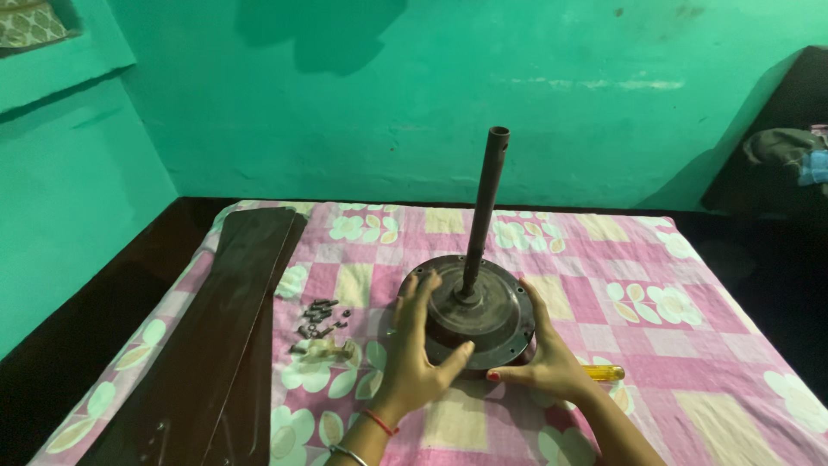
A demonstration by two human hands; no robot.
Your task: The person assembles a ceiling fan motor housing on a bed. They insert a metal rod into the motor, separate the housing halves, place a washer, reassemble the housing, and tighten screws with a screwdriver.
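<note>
A head-worn camera looks down at a bed covered with a pink, cream and white floral checked bedsheet [655,345], set against green walls. Near the middle of the sheet sits a round, dark brown ceiling fan motor [483,324], lying flat with its downrod [483,207] rising upright from its centre.

Both of the person's bare hands are on the motor. The left hand [420,345] lies over the motor's left side with its fingers [423,293] spread and laid across the top face, the thumb reaching toward the near rim. It grips loosely, wrapped over the edge rather than closed tight. Bangles circle that wrist. The right hand [545,358] cups the motor's right and near rim, fingers curved along the edge and the thumb pointing left along the front. It, too, is partly open around the housing.

Just to the right of the right hand, partly hidden behind it, lies a yellow-handled screwdriver [604,373] on the sheet. To the left of the left fingers, near but apart, is a small scatter of dark screws [321,317]. Farther left, long dark brown fan blades [228,336] lie stacked along the bed's edge.
</note>
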